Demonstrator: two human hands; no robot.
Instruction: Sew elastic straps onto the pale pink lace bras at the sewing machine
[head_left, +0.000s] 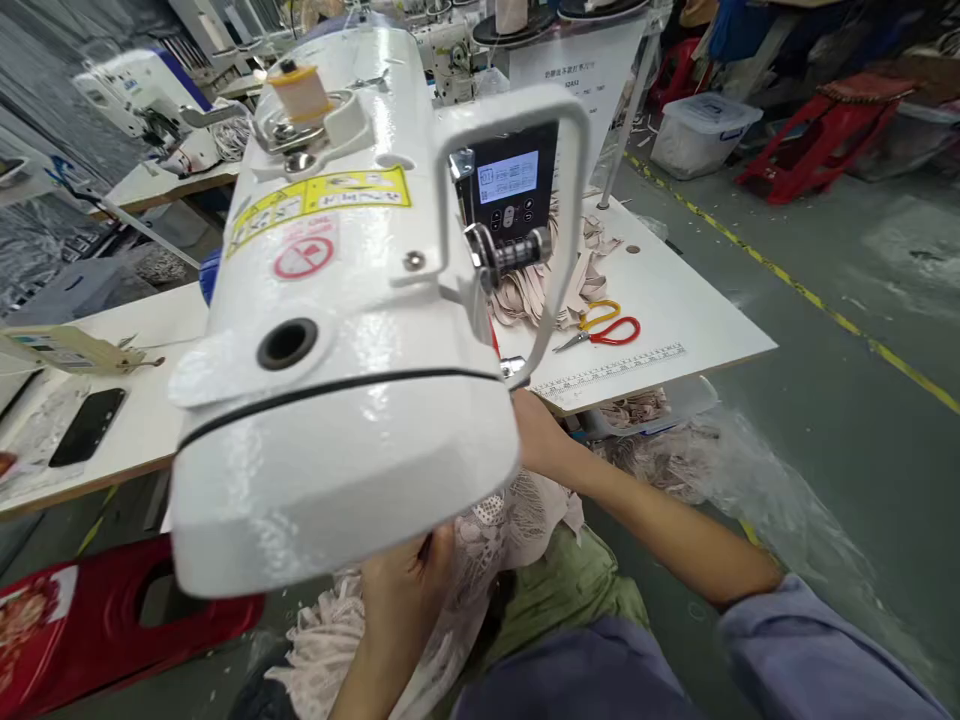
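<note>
Lace fabric [487, 540], pale pink: lies under the sewing machine head [337, 330] at the near edge of the worktop [675, 320], spilling down over the person's lap. Left hand [405, 585]: fingers curled, gripping the lace just below the machine head's near end. Right hand [536, 435]: reaches in under the machine head from the right; fingers hidden behind the casting, so grip cannot be told. Machine head, white, w/ yellow warning label and a bobbin of thread [300, 92] on top; control panel [510, 190] lit at its far side. Scissors [604, 328], red/yellow handles, lie toward the worktop's right edge, beside a heap of beige strips [532, 285]. Phone [88, 427] near the worktop's left edge. Red stool [112, 615] on floor, left.
</note>
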